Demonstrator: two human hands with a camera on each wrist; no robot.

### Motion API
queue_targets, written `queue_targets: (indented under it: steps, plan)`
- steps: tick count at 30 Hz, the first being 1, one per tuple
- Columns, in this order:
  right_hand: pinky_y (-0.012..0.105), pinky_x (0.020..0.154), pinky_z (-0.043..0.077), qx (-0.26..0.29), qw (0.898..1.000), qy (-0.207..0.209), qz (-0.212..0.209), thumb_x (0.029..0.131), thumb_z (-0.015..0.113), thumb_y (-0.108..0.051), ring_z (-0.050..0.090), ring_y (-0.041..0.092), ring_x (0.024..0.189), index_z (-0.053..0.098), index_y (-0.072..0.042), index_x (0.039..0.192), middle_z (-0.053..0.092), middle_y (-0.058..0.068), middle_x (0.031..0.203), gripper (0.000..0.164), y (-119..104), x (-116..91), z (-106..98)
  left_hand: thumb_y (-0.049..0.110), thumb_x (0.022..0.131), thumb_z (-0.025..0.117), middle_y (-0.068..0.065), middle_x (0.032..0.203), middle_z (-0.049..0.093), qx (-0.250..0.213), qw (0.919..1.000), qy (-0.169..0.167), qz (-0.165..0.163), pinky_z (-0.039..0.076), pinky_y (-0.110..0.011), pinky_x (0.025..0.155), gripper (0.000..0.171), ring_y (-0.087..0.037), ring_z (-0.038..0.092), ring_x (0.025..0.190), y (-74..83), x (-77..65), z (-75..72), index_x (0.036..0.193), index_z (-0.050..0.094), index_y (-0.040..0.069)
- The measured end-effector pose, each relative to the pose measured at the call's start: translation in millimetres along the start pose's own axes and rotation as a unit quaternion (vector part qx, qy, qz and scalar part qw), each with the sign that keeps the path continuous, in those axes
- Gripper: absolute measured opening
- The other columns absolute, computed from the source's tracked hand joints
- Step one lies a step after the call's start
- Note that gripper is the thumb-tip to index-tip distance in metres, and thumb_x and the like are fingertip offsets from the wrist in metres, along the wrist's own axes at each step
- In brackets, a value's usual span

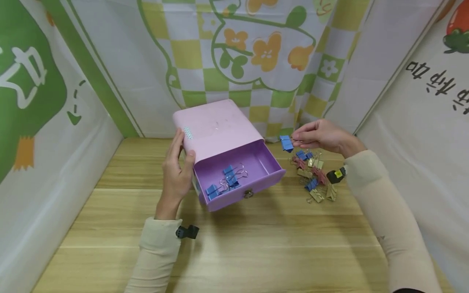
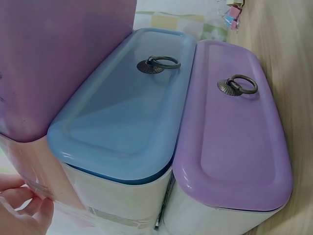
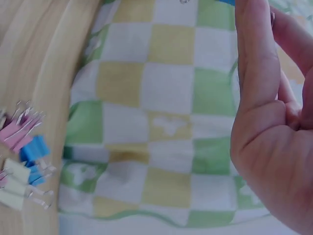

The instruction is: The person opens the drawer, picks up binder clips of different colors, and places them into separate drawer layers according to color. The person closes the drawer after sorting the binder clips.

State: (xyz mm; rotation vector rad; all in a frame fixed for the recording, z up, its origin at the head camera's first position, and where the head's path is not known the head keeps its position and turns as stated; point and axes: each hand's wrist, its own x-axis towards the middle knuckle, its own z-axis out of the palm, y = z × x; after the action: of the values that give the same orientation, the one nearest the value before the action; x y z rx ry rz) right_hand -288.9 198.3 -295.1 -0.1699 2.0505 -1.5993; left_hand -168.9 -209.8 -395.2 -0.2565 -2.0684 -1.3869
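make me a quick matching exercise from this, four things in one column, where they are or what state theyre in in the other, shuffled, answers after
Things
1. left hand
2. right hand
3. open drawer
4. clip pile

Places and states
A. lying on the table, in several colours
B. pinching a single blue clip
C. purple, with blue clips inside
D. against the side of the pink cabinet

Right pairs: 1-D, 2-B, 3-C, 4-A

Checked floral curtain [image 1: 242,61] beyond a pale wood-grain tabletop [image 1: 256,248]
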Motion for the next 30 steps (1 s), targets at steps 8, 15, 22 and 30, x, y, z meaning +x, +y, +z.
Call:
queue_targets:
  steps: [8, 15, 22, 30]
  plan:
    - [0.028, 0.084, 0.067, -0.007, 0.999, -0.017, -0.027, 0.099, 0.072, -0.009, 0.081, 0.019, 0.092, 0.08, -0.001, 0.114, 0.083, 0.009, 0.1, 0.018, -24, -13, 29, 0.029, 0.105, 0.051, -0.004, 0.174, 0.032, 0.004, 1.0, 0.006, 0.002, 0.036, -0.047, 0.13, 0.063, -0.027, 0.036, 0.158, 1.2, 1.4, -0.7, 0.163, 0.039, 0.008]
    - [0.035, 0.087, 0.067, -0.113, 0.992, -0.042, -0.048, 0.097, 0.075, -0.012, 0.081, 0.022, 0.094, 0.076, 0.004, 0.119, 0.083, 0.012, 0.102, 0.027, -36, -23, 65, 0.029, 0.105, 0.051, -0.005, 0.174, 0.032, 0.004, 1.0, 0.005, 0.002, 0.037, -0.048, 0.13, 0.063, -0.028, 0.036, 0.158, 0.6, 0.2, 1.1, 0.163, 0.039, 0.007]
    - [0.039, 0.089, 0.067, -0.192, 0.977, -0.068, -0.055, 0.096, 0.076, -0.012, 0.08, 0.028, 0.094, 0.079, 0.002, 0.115, 0.082, 0.015, 0.104, 0.023, -46, -25, 93, 0.029, 0.104, 0.051, -0.007, 0.173, 0.033, 0.002, 1.0, 0.006, 0.006, 0.037, -0.047, 0.13, 0.063, -0.028, 0.036, 0.159, -2.0, 0.1, 0.9, 0.163, 0.04, 0.007]
    - [0.04, 0.084, 0.068, -0.246, 0.961, -0.105, -0.073, 0.096, 0.074, -0.008, 0.081, 0.029, 0.09, 0.08, 0.003, 0.108, 0.082, 0.017, 0.097, 0.017, -45, -22, 120, 0.03, 0.104, 0.052, -0.006, 0.174, 0.032, 0.002, 1.0, 0.005, 0.008, 0.037, -0.047, 0.13, 0.064, -0.028, 0.035, 0.159, -1.7, 0.3, 0.6, 0.163, 0.039, 0.007]
